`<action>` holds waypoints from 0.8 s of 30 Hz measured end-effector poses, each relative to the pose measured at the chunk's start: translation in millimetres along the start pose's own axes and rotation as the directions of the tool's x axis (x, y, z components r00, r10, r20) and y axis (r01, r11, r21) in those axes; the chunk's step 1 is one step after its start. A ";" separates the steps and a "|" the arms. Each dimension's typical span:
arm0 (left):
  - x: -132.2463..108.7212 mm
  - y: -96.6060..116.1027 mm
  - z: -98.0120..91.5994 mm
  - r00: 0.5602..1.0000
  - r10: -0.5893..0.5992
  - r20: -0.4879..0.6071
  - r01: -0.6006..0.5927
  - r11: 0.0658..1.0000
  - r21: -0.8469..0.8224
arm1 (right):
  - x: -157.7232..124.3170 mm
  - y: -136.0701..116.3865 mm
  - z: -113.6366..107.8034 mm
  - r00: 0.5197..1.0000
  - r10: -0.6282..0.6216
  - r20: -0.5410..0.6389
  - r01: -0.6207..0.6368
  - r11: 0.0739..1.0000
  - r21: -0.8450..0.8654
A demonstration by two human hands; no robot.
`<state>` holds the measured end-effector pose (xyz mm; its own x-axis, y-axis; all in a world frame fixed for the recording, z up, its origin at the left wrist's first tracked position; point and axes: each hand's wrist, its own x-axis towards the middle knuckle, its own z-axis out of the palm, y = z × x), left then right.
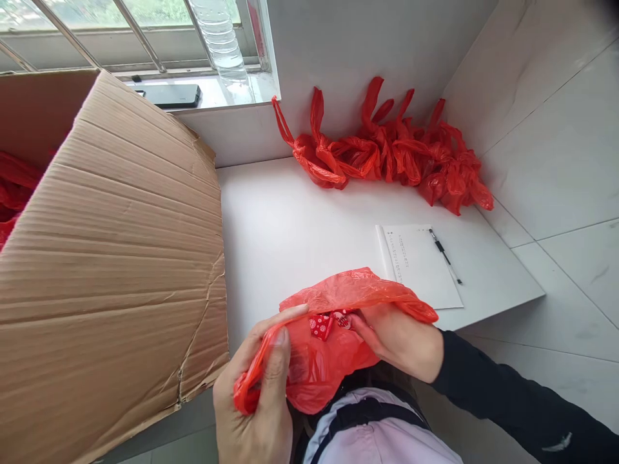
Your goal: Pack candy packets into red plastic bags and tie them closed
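A thin red plastic bag [319, 380] hangs in front of me with its mouth held apart. My left hand [264, 377] grips the bag's left rim, thumb on the near side and fingers around the outside. Inside the bag, my right hand [394, 335] has its fingers at a small red packet [342, 319] with white print and seems to pinch it; the bag partly hides the fingertips. Just left of it lies a second red packet [320, 327] with white dots. The bag's lower contents cannot be made out.
Several tied red bags [387, 154] line the wall on the white table [271, 232]. A notepad [411, 258] and a pen [445, 254] lie at right. A large cardboard box [135, 258] with red bags inside fills the left. A phone [171, 95] and water bottle [225, 48] occupy the windowsill.
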<state>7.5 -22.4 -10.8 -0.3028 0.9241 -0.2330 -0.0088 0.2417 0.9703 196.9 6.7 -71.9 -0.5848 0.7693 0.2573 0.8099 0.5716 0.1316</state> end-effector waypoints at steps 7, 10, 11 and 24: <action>1.6 4.5 1.3 1.000 0.007 -0.015 -0.008 0.999 -0.040 | -3.1 8.6 -12.6 0.781 0.032 0.624 -0.573 -0.361 0.736; 3.0 3.0 0.1 0.999 0.018 -0.026 -0.020 0.998 -0.063 | 0.0 10.1 -15.4 0.783 -0.071 0.618 -0.572 -0.471 0.671; 3.4 2.6 -0.2 0.999 0.024 -0.024 -0.026 0.998 -0.065 | 1.1 11.1 -17.7 0.780 -0.094 0.618 -0.584 -0.462 0.667; 3.4 5.3 -2.2 0.999 0.052 0.016 -0.051 0.998 -0.035 | -13.0 9.9 -9.2 0.732 -0.015 0.681 -0.643 -0.343 0.684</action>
<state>4.3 -18.7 -6.3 -0.2875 0.9401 -0.1834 -0.0267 0.1835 0.9826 212.9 -0.3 -65.1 -0.4719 0.7489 -0.4652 0.0669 -0.4957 -0.8659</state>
